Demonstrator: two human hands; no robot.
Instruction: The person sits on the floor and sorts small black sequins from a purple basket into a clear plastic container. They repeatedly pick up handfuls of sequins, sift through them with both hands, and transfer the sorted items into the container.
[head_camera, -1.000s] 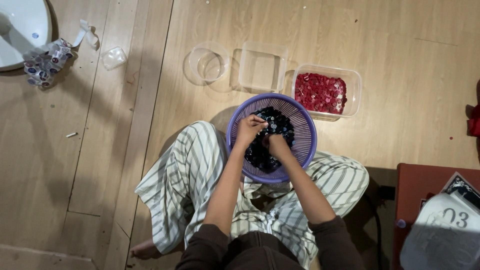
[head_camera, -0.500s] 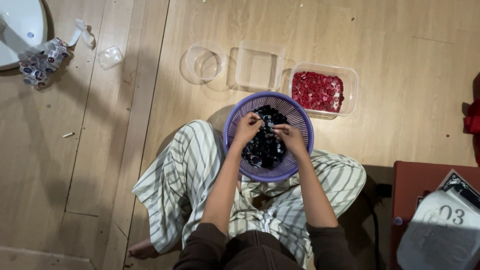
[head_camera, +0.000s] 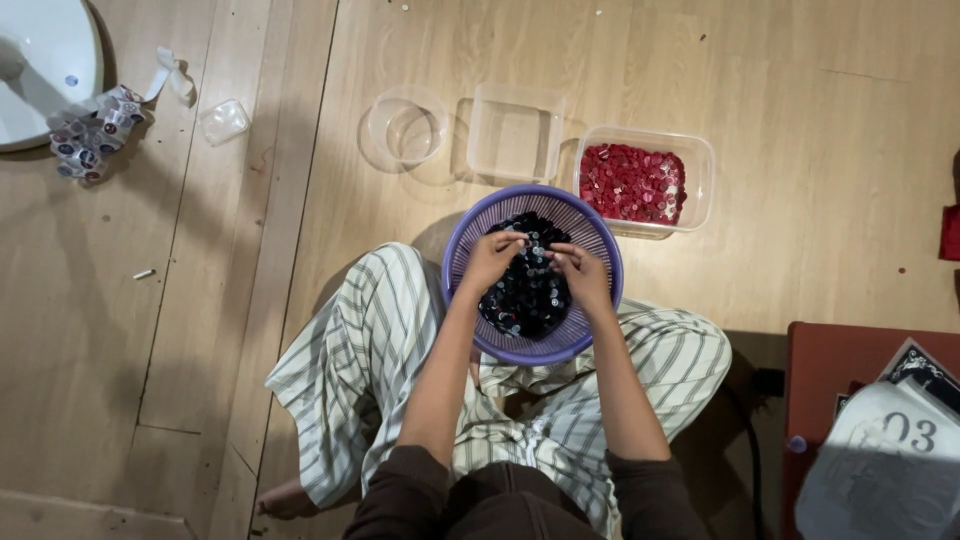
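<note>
Both hands have shifted since a second ago: then they were close together over the dark pile, and now they sit a little apart at its upper edge. The left hand (head_camera: 492, 258) has its fingers curled and pinched together on small pieces at the top of the heap; what exactly it grips is too small to tell. The right hand (head_camera: 581, 272) lies palm down, fingers bent into the pile, and whether it clamps anything cannot be told.

The pile itself is a mound of small dark buttons (head_camera: 525, 295), round, glossy, mostly black with a few pale glints. It fills the bottom of a round purple plastic basket (head_camera: 600, 245) with ribbed, slotted walls, at the centre of the frame, resting on the person's lap over loose striped trousers (head_camera: 370, 350) of cream cloth with thin dark lines.

Just above and right of the basket stands a clear rectangular plastic tub (head_camera: 700, 150) holding a flat layer of red buttons (head_camera: 632, 183). To its left is a clear square tub (head_camera: 515, 130), then a clear round tub (head_camera: 405, 125). All rest on the pale wooden plank floor (head_camera: 800, 80). In the upper left of the frame lie a small clear cup (head_camera: 223, 121), a crumpled printed strip (head_camera: 92, 135) and the curved edge of a white basin (head_camera: 40, 70).
</note>
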